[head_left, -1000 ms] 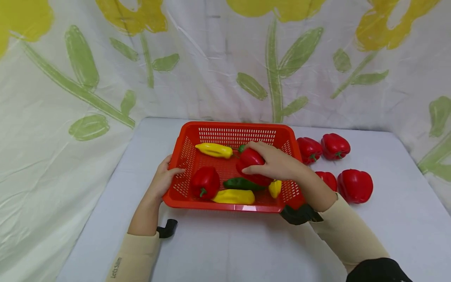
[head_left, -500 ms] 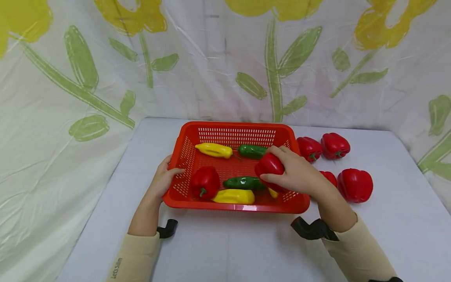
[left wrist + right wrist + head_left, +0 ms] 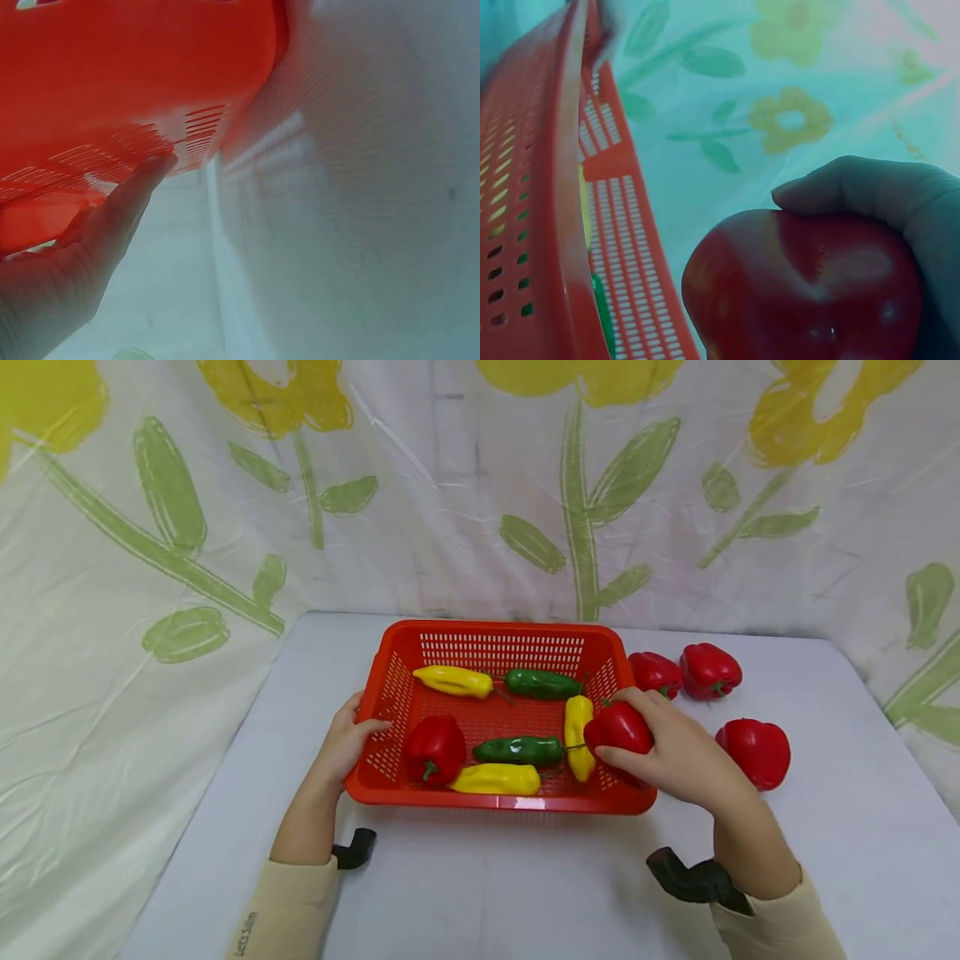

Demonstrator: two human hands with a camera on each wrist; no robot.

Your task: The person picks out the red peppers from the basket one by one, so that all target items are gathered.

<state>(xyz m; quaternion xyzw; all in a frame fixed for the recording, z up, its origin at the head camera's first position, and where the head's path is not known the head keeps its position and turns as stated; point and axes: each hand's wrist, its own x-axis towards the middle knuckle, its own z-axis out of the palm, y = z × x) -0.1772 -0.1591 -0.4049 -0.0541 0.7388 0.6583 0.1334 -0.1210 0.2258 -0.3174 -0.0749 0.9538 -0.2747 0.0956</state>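
My left hand [image 3: 347, 739] grips the left side of a red-orange plastic basket [image 3: 495, 804], thumb over the rim; in the left wrist view its fingers [image 3: 135, 199] lie along the perforated outer wall. My right hand [image 3: 678, 752] holds a red bell pepper [image 3: 621, 731] at the basket's right rim, thumb and fingers on either side of it. That bell pepper [image 3: 802, 285] appears beside the basket wall in the right wrist view. Inside the basket lie another red bell pepper [image 3: 435, 747], yellow peppers [image 3: 452, 680] and green peppers [image 3: 519, 749].
Right of the basket on the white table [image 3: 480, 885] rest more red bell peppers, one [image 3: 710, 671] at the back and one [image 3: 753, 752] nearer. Another [image 3: 656, 674] is partly behind the basket's rim. A flower-painted curtain [image 3: 420, 543] hangs behind the table.
My right hand has carried the red bell pepper rightward from the basket's middle to its right rim, uncovering a green and a yellow pepper. My left hand has stayed on the basket.
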